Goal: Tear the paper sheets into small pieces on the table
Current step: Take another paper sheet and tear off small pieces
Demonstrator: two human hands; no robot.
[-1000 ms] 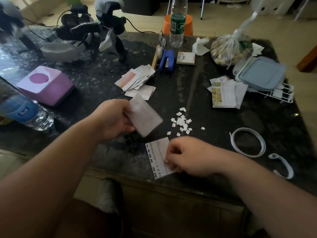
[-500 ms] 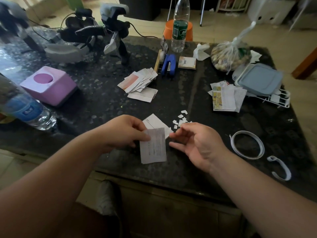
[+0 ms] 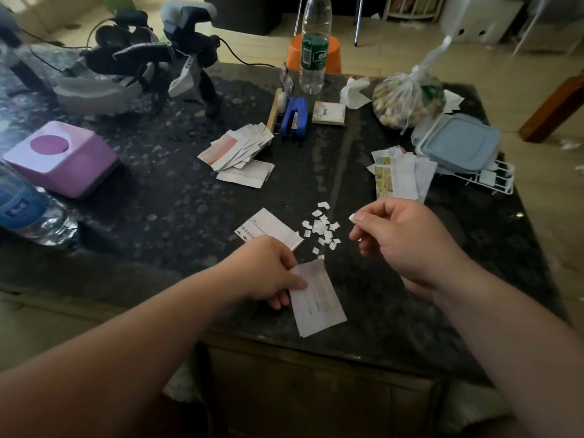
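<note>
Right hand [image 3: 401, 245] is pulling away rightward, pinching a torn scrap [image 3: 351, 217]. Left hand [image 3: 268, 273] is gripping the sheet [image 3: 317, 298] over the near table [image 3: 158, 216] edge. Light, limp paper; probably best pinched at the top corner.

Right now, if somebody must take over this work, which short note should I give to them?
Left hand holds a paper slip over the near edge of the table.
Right hand pinches what looks like a small torn bit above the table.
Done: a little pile of pieces lies mid-table.
To do: the held slip, one flat sheet beside the pile, then the centre stack and the right stack farther back.
</note>
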